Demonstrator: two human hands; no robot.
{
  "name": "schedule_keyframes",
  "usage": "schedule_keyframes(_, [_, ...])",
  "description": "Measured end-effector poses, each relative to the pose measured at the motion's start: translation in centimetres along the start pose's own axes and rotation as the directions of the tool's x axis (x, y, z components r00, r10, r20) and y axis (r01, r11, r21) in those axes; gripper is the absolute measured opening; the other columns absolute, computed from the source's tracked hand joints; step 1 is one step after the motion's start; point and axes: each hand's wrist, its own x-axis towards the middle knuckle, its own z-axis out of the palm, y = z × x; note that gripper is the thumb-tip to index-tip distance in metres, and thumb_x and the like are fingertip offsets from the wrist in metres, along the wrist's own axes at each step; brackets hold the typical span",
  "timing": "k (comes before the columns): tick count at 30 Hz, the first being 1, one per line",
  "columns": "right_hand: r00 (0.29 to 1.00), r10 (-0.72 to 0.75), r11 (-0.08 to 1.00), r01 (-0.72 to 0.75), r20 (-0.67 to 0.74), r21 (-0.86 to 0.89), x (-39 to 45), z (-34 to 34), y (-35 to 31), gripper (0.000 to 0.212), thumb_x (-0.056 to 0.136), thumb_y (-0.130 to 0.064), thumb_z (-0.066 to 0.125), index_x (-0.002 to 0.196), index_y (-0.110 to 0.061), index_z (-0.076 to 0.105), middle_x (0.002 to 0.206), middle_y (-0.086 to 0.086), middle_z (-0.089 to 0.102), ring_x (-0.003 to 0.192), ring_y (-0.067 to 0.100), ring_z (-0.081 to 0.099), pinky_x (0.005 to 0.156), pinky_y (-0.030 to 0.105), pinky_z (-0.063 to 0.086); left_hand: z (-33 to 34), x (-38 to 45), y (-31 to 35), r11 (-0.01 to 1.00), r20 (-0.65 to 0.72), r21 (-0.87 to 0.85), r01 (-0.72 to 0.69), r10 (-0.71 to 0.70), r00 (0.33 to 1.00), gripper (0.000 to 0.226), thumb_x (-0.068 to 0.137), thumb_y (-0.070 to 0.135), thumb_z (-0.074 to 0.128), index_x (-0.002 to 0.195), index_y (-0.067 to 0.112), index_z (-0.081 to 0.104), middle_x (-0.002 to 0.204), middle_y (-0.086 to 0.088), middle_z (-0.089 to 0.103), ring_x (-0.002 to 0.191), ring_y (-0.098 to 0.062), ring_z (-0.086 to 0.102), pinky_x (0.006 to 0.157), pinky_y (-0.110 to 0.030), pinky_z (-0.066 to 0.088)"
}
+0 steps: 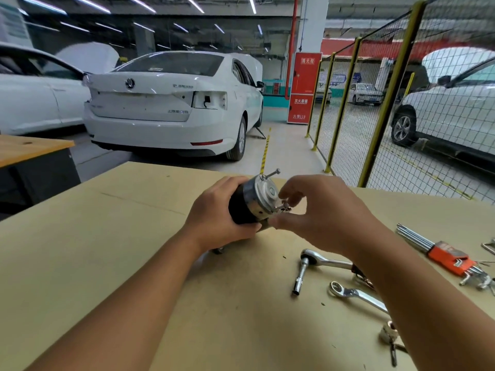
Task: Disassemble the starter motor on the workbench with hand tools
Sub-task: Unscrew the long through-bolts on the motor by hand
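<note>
The starter motor (247, 202), a black cylinder with a silver end cap, is held just above the workbench (107, 250) near its far edge. My left hand (217, 212) grips the black body from the left. One long through bolt (272, 173) sticks up out of the cap's top. At the cap's lower right, the fingertips of my right hand (318, 210) pinch a second bolt (284, 207). A ratchet with a socket extension (308, 266) and a ring spanner (356, 294) lie on the bench under my right forearm.
A hex key set in an orange holder (442, 253) lies at the right edge of the bench, with small metal parts (389, 334) nearer me. Beyond the bench stand white cars (174, 103), a second bench (29, 148) at left and a yellow mesh fence (385, 103) at right.
</note>
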Motion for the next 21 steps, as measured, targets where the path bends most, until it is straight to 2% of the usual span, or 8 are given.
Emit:
schedule_keyframes(2, [0.999,0.009,0.999,-0.007,0.035,-0.045,-0.02,0.36,-0.01,0.032,0.092,-0.055,0.064,0.076,-0.027,0.062,0.076,-0.007,0.063,0.077,0.018,0.061,0.064,0.037,0.050,0.00,-0.02,0.06,1.000,0.002,0.000,0.004,-0.004,1.000,0.079,0.057,0.044,0.088,0.129,0.031,0.060,0.120,0.015,0.064,0.106,-0.008,0.062,0.091,-0.035,0.055])
schedule_keyframes(6, [1.000,0.003,1.000,-0.003,-0.009,0.016,0.16,0.32,0.00,0.025,0.084,-0.016,0.074,0.089,-0.036,0.061,0.095,-0.011,0.067,0.093,0.019,0.063,0.080,0.043,0.055,-0.08,-0.11,0.25,1.000,0.001,-0.004,0.009,-0.009,1.000,0.078,0.057,0.044,0.087,0.129,0.032,0.060,0.119,0.016,0.064,0.105,-0.005,0.061,0.091,-0.033,0.055])
schedule_keyframes(10, [0.998,0.043,0.996,-0.039,0.043,-0.084,0.04,0.22,-0.04,0.029,0.089,-0.054,0.068,0.086,-0.026,0.064,0.084,-0.009,0.066,0.084,0.017,0.061,0.069,0.037,0.053,-0.15,-0.06,0.34,1.000,0.005,-0.001,0.005,-0.005,1.000,0.079,0.058,0.041,0.089,0.131,0.029,0.061,0.121,0.015,0.064,0.107,-0.008,0.062,0.092,-0.036,0.055])
schedule_keyframes(12, [0.999,0.041,0.998,-0.039,0.035,-0.051,0.14,0.51,0.08,0.033,0.096,-0.049,0.062,0.078,-0.022,0.062,0.079,-0.006,0.066,0.079,0.021,0.062,0.069,0.038,0.054,-0.15,-0.07,0.30,1.000,0.009,-0.001,0.006,-0.006,1.000,0.080,0.059,0.040,0.089,0.132,0.030,0.060,0.122,0.016,0.064,0.109,-0.007,0.062,0.093,-0.037,0.055])
schedule_keyframes(14, [1.000,0.030,1.000,-0.030,0.001,0.000,0.18,0.34,0.02,0.012,0.091,-0.028,0.073,0.087,-0.031,0.062,0.088,-0.011,0.067,0.087,0.017,0.062,0.075,0.040,0.055,-0.15,-0.11,0.32,1.000,0.008,-0.007,0.014,-0.014,1.000,0.079,0.059,0.040,0.089,0.132,0.032,0.060,0.121,0.016,0.064,0.109,-0.007,0.062,0.093,-0.037,0.056])
schedule_keyframes(15, [0.999,0.033,0.999,-0.032,-0.004,0.009,0.09,0.29,0.04,0.020,0.086,-0.024,0.076,0.092,-0.036,0.061,0.092,-0.014,0.066,0.089,0.013,0.061,0.074,0.038,0.054,-0.15,-0.13,0.34,1.000,0.006,-0.009,0.018,-0.018,1.000,0.079,0.059,0.040,0.090,0.131,0.032,0.060,0.120,0.016,0.064,0.108,-0.007,0.062,0.092,-0.038,0.056])
schedule_keyframes(19, [0.998,0.051,0.997,-0.049,0.036,-0.052,0.03,0.15,-0.02,0.031,0.086,-0.057,0.070,0.083,-0.026,0.067,0.078,-0.009,0.067,0.077,0.015,0.062,0.067,0.039,0.055,-0.13,-0.11,0.41,1.000,0.001,-0.004,0.024,-0.024,1.000,0.078,0.059,0.033,0.094,0.130,0.028,0.062,0.120,0.015,0.065,0.107,-0.010,0.063,0.091,-0.039,0.055])
schedule_keyframes(21, [0.999,0.045,0.999,-0.044,0.021,-0.020,0.24,0.40,0.10,0.025,0.093,-0.046,0.068,0.079,-0.025,0.066,0.078,-0.007,0.067,0.077,0.018,0.063,0.072,0.043,0.057,-0.16,-0.11,0.34,1.000,0.006,-0.008,0.026,-0.026,1.000,0.078,0.059,0.032,0.094,0.130,0.028,0.062,0.120,0.015,0.065,0.107,-0.010,0.062,0.092,-0.039,0.055])
